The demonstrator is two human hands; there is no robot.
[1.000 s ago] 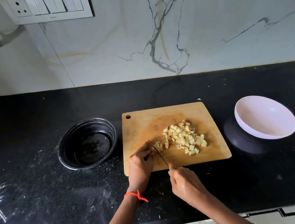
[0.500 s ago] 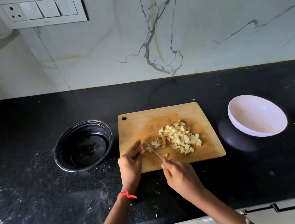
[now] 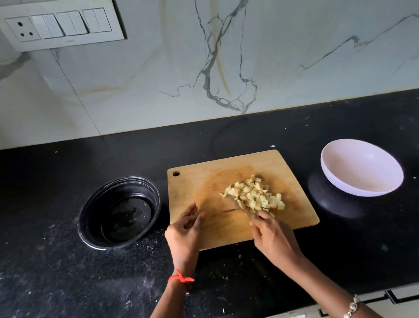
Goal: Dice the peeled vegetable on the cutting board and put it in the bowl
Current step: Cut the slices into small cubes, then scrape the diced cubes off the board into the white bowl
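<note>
A heap of pale yellow diced vegetable (image 3: 255, 195) lies on the wooden cutting board (image 3: 279, 165), right of its middle. My right hand (image 3: 272, 233) grips a knife (image 3: 239, 204) at the board's front edge; the blade lies against the left side of the heap. My left hand (image 3: 183, 230) hovers over the board's front left corner with loosely curled fingers and holds nothing. A white bowl (image 3: 361, 167) stands tilted to the right of the board. A black bowl (image 3: 120, 211) stands to the left.
The black counter (image 3: 59, 287) carries white smears and specks at the left and front. A marble wall with a switch panel (image 3: 57, 25) rises behind. The counter's front edge runs below my forearms.
My left hand has let go of the pieces and drawn back to the left. The knife has swept the loose pieces rightward into the heap.
</note>
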